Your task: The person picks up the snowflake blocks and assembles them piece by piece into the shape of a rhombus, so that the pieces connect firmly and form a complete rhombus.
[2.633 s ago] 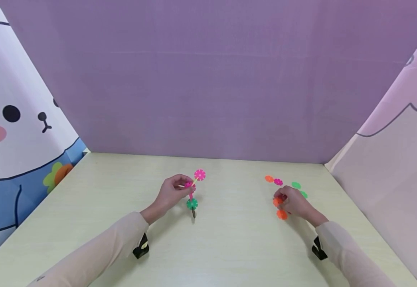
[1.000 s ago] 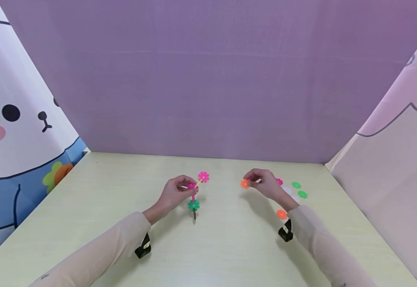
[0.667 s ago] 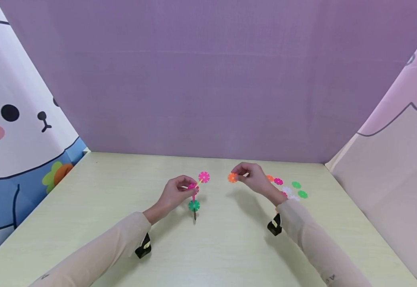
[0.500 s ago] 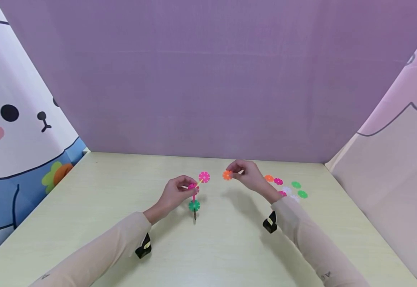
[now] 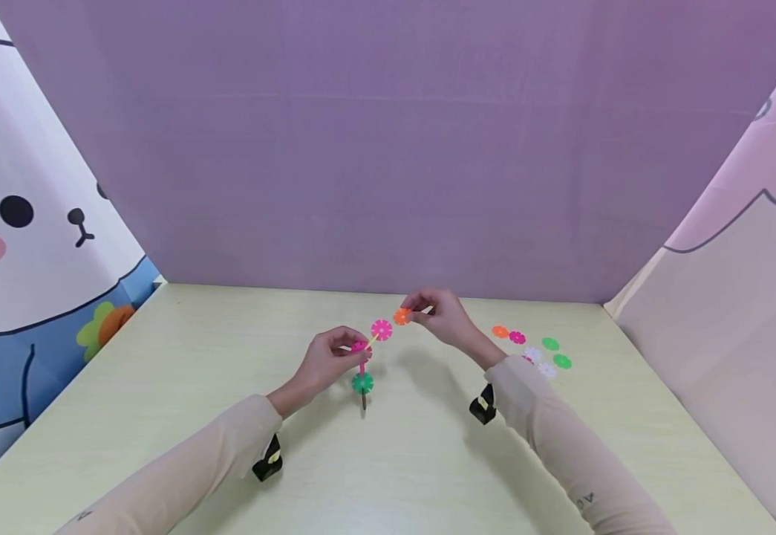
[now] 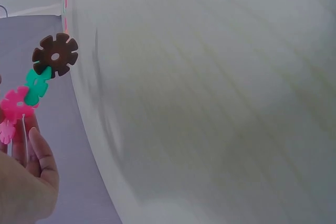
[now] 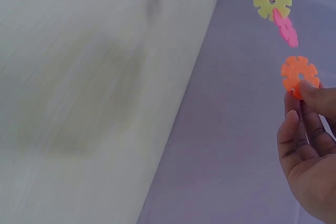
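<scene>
My left hand [image 5: 329, 360] pinches a chain of interlocking snowflake discs by a pink disc in its middle. A green disc [image 5: 362, 383] and a brown disc [image 6: 62, 66] hang below; a yellow disc [image 7: 262, 4] and a lighter pink disc [image 5: 382, 330] extend up toward the right. My right hand [image 5: 442, 318] pinches a loose orange snowflake disc [image 5: 401, 316] between thumb and fingertips. In the right wrist view a small gap separates this orange disc from the chain's pink end disc [image 7: 286, 30]. Both hands are raised over the table.
Several loose discs lie on the table [image 5: 388, 468] at the right: an orange one [image 5: 500, 332], a pink one [image 5: 517, 338], green ones [image 5: 562, 361] and white ones [image 5: 546, 369]. My right sleeve [image 5: 561, 438] hides part of that area. A purple backdrop [image 5: 388, 148] stands behind.
My right hand has picked up the orange disc from the loose discs and carried it left and up to the chain's end. The left hand has barely moved.
</scene>
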{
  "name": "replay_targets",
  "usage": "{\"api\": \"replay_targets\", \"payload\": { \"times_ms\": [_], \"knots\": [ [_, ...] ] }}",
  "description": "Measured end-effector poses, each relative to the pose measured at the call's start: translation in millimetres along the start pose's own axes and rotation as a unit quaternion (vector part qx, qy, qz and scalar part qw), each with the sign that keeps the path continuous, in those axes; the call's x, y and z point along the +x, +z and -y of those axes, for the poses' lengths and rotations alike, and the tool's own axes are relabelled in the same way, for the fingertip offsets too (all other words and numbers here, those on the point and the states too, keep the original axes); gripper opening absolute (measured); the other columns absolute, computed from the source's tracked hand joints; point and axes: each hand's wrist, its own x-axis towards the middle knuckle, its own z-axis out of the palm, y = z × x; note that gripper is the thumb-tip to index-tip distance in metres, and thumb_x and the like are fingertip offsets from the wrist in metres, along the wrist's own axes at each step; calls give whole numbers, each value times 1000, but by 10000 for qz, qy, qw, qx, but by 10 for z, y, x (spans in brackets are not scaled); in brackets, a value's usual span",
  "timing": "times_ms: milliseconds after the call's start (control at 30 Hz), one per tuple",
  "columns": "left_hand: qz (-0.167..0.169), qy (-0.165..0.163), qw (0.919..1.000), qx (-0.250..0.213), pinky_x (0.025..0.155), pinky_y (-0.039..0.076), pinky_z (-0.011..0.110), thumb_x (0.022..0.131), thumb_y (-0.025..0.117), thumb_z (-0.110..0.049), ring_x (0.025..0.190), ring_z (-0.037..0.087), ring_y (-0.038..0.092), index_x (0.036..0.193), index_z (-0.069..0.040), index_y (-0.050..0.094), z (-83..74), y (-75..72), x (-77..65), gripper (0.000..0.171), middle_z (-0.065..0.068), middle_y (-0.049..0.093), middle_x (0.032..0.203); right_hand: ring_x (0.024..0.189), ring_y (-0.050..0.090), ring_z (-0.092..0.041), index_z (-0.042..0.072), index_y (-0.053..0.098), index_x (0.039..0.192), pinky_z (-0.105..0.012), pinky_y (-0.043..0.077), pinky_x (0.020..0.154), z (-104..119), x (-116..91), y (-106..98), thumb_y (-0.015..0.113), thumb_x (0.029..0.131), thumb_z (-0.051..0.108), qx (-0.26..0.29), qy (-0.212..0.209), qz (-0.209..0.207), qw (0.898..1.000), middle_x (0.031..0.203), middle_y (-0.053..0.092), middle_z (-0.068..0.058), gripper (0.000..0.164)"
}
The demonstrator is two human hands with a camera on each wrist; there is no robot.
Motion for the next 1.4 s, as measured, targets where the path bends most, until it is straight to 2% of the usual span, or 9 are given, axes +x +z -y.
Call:
{"api": "replay_targets", "payload": {
  "times_ms": [167,333,400,533,633,800,1033,1167,1400],
  "knots": [
    [35,64,10000,-36,76,51,24,78,72,-17,80,13,63,97,-10,64,-15,-5,-6,21,4,69,93,83,64,-30,-5,64,94,-31,54,69,15,32,39,63,82,-2,73,-60,-6,10000,92,66,-20,12],
    [80,170,9998,-41,78,51,24,79,71,-16,81,13,63,99,-8,64,-16,-3,-7,23,5,69,93,83,62,-34,-10,61,92,-31,54,66,273,-43,12,61,82,-7,-28,-83,7,10000,91,64,-24,10],
    [103,139,9998,-52,77,51,25,79,71,-17,80,13,64,98,-9,64,-14,-2,-7,22,4,69,93,84,62,-33,-10,61,91,-32,54,66,283,-47,12,61,82,-7,-52,-90,20,9999,91,65,-24,9],
    [143,86,9998,-81,76,51,25,79,72,-17,78,14,64,97,-11,64,-18,-8,-16,21,4,69,92,84,63,-31,-6,63,89,-34,55,69,72,8,41,62,82,-4,75,-142,57,9999,90,66,-21,8],
    [150,91,9998,-85,76,51,25,79,72,-17,78,14,64,97,-10,64,-16,-9,-18,21,4,70,92,83,63,-27,-2,65,88,-30,55,69,-2,19,41,64,82,-1,129,-181,67,9997,89,67,-17,6],
    [156,64,9998,-71,76,51,24,79,72,-18,78,14,63,97,-10,64,-22,-1,-19,22,3,70,92,80,63,-20,3,66,85,-25,54,64,-12,17,33,64,82,0,75,-218,65,9997,87,67,-12,5],
    [165,160,9997,-39,77,51,24,79,72,-18,79,13,63,98,-8,64,-26,14,-16,23,4,70,92,81,62,-17,4,66,85,-24,53,64,-4,30,32,64,82,-1,-58,-244,95,9996,87,67,-9,7],
    [183,164,9997,-50,78,51,25,79,72,-17,80,13,63,97,-10,64,-28,17,-10,21,3,70,91,82,62,-17,4,66,85,-24,52,64,1,37,30,64,82,-1,-112,-305,146,9994,87,67,-9,7],
    [106,313,9994,64,70,52,24,79,71,-16,72,15,61,96,-11,64,-25,28,-14,19,4,66,92,83,63,-20,4,67,85,-24,52,64,21,36,22,64,82,-1,-91,-339,188,9992,87,68,-10,6]
  ]
}}
